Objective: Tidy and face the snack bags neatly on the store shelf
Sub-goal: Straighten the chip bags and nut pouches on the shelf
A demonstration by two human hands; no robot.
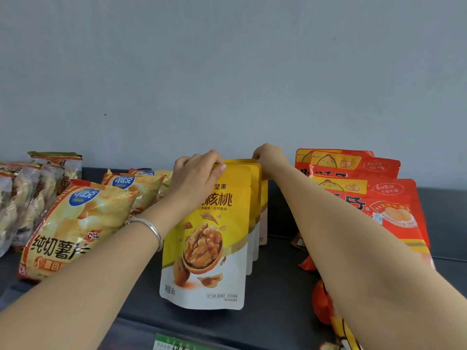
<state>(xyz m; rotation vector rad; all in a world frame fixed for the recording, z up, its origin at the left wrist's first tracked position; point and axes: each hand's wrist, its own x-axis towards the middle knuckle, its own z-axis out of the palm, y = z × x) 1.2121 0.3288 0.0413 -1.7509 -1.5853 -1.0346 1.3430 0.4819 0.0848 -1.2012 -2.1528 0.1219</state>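
The walnut bags (254, 188) stand in a row on the shelf (273, 286). The left hand (197, 170) clamps fingers and thumb on the front bag's (204, 248) top edge. The right hand (267, 154) curls its fingers over the back bags (256, 165), probably pinching them. Chip bags (75, 223) lie left of the row, red bags (379, 198) right.

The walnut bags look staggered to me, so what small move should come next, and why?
Probably nudge the front walnut bag rightward, in line with the rear bags. The left hand grips its top, the right hand holds theirs, and the row fans right.
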